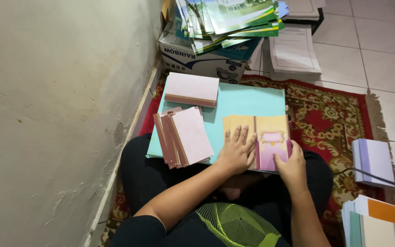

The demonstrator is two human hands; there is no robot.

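1. The left hand lies flat and open, fingers spread, pressing down on the yellow left half of an opened card.
2. The right hand rests at the card's lower right corner, its thumb on the pink panel and its fingers curled over the edge, pinching that side of the card.
3. The card sits on a pale blue board laid across the person's lap; both hands are at the board's near edge.
4. Just left of the left hand, a fanned stack of pink cards lies on the same board, close to the hand but not touching it.
5. Beyond that stack, farther from the hands, a second neat pile of pink cards rests at the board's far left corner.
6. Past the board stands a cardboard box topped with a heap of green booklets.
7. Under everything is a red patterned rug; well to the right of the right hand lies a small white packet.
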